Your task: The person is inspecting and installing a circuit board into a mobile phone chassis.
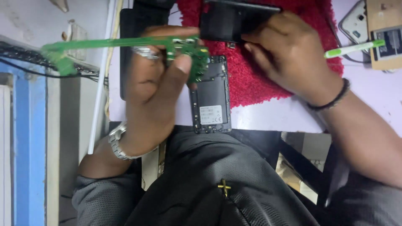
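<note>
Hands first: left hand (pixel 153 90) is pinching a green circuit board (pixel 188 54) between thumb and fingers, lifting it above the desk (pixel 268 115). A long green strip (pixel 104 44) is running off the board toward 9 o'clock, ending blurred near a wall socket (pixel 75 35). A ring and a metal watch (pixel 117 140) are showing on this hand and wrist. Right hand (pixel 289 56) is curling closed around a dark phone part (pixel 232 21) at 12 o'clock, resting over a red fuzzy mat (pixel 259 79). A dark bead bracelet (pixel 333 98) is sitting at that wrist. Just under the board, an opened phone body (pixel 211 104) is lying flat, half on the mat, half on the white desk. At 2 o'clock a green-and-white pen (pixel 354 48) is lying by another phone (pixel 356 21) and a brown box (pixel 385 33).
</note>
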